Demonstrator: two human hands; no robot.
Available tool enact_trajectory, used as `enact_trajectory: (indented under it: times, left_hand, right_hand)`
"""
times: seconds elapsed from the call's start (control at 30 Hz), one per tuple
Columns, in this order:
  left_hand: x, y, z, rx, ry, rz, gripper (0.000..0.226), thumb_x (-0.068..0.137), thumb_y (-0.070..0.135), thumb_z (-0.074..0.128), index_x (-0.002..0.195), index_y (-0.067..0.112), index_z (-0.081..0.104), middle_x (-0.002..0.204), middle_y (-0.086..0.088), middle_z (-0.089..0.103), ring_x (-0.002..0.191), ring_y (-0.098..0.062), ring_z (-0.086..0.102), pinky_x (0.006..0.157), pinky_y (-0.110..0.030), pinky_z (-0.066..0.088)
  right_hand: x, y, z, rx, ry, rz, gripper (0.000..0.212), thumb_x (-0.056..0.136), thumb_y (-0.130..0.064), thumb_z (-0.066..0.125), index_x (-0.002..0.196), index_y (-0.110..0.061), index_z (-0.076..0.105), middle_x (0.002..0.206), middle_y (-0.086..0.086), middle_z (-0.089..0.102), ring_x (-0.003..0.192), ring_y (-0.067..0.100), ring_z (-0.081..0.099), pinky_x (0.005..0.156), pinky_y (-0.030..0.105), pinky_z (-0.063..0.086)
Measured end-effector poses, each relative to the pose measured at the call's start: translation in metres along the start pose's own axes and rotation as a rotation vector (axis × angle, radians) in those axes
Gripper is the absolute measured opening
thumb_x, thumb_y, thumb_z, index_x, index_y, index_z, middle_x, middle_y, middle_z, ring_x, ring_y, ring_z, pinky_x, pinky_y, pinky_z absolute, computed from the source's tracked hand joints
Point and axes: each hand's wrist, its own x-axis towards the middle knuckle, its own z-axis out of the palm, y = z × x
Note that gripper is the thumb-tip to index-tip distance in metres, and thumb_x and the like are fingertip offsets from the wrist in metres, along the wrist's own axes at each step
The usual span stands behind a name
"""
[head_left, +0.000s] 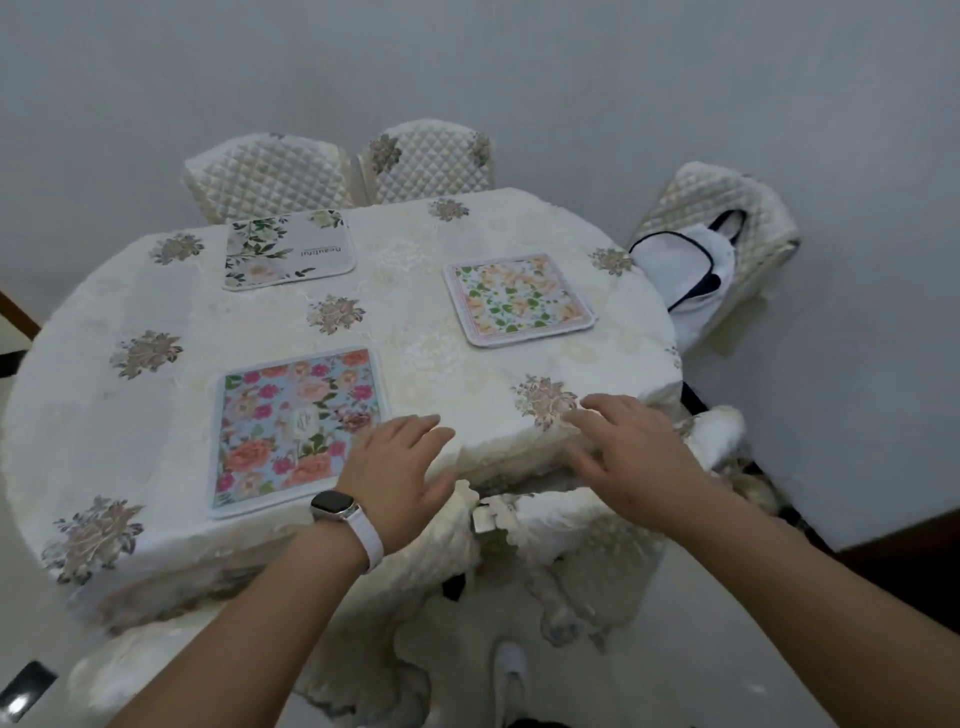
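A table covered by a cream floral tablecloth fills the view. Three square placemats lie on it: a blue one with pink and orange flowers near me on the left, an orange-flowered one at the right, and a white one with green leaves at the back left. My left hand, a watch on its wrist, rests flat on the near table edge beside the blue placemat. My right hand lies with spread fingers on the cloth at the near right edge. Neither hand holds anything.
Two quilted cream chairs stand behind the table against the grey wall. A third quilted chair at the right carries a white bag with dark trim. A cream-covered chair sits below my hands.
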Motion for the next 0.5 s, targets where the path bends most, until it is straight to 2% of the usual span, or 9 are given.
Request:
enact_trajectory:
  times: [0.17,0.33,0.5]
  left_hand:
    - [0.018,0.057,0.008,0.015,-0.009,0.111,0.05,0.087,0.051,0.037,0.123,0.024,0.06,0.13,0.0,0.06,0.12,-0.027,0.055,0.094,-0.047,0.045]
    - [0.062,0.136,0.021,0.028,-0.03,0.223,0.049,0.086,0.051,0.037,0.122,0.026,0.06,0.129,0.002,0.061,0.119,-0.026,0.055,0.093,-0.046,0.046]
    - [0.114,0.234,0.051,0.051,-0.013,0.33,0.045,0.09,0.049,0.037,0.119,0.025,0.061,0.126,0.0,0.063,0.116,-0.028,0.057,0.092,-0.046,0.046]
  right_hand:
    - [-0.037,0.037,-0.007,0.044,0.036,0.09,0.045,0.09,-0.039,0.05,0.129,-0.02,0.059,0.131,0.004,0.058,0.12,0.026,0.052,0.096,0.046,0.046]
    - [-0.076,0.105,-0.017,0.063,0.056,0.213,0.052,0.087,-0.047,0.037,0.125,-0.021,0.062,0.129,0.003,0.059,0.119,0.026,0.053,0.095,0.044,0.044]
    - [-0.118,0.205,-0.028,0.076,0.056,0.302,0.057,0.088,-0.052,0.028,0.13,-0.024,0.057,0.137,0.001,0.053,0.126,0.024,0.047,0.1,0.043,0.039]
